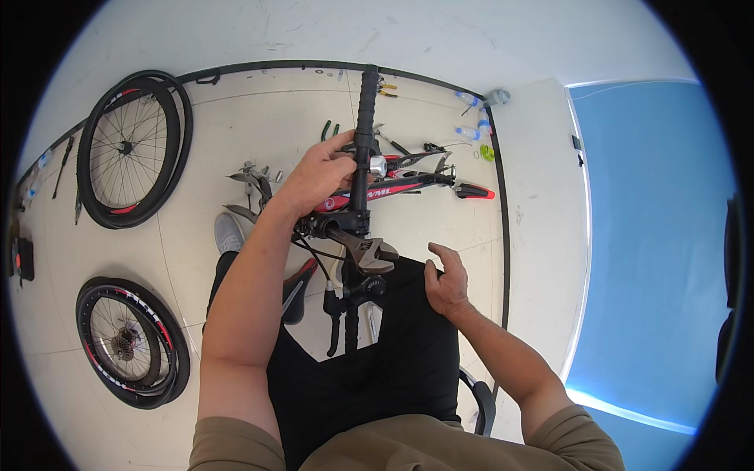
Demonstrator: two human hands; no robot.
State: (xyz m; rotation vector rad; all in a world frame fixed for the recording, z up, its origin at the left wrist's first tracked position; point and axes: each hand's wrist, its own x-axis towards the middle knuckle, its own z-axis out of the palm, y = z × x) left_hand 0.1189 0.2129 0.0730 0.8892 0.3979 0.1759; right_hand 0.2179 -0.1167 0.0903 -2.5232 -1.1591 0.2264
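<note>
L hand [320, 179] has its fingers curled round the handlebar [359, 192], closed on it just below the upper grip, prob. to keep the bar steady since its far end drops btwn the thighs. Silver round fitting [378, 166] sits just right of those fingers, so the hold seems set to clear it. Adj. wrench [365, 250] lies nearer the body than the L fingers, by the stem [352, 222]; neither hand has it, and what bears its wt. can't be told. Brake lever [333, 318] hangs further below the same fingers, w/ the saddle [297, 292] left of it.

Red/blk frame [393, 189] lies on the floor [177, 259], passing under and right of the L fingers. Both wheels sit off to their left, upper wheel [125, 147] and lower wheel [124, 344], apparently parked clear.

Pose: L forearm reaches up and fwd, wrist bent slightly toward the bar. R hand [448, 290] hovers over the R thigh, fingers loosely parted, nothing in them, wrench just left of their tips.
</note>
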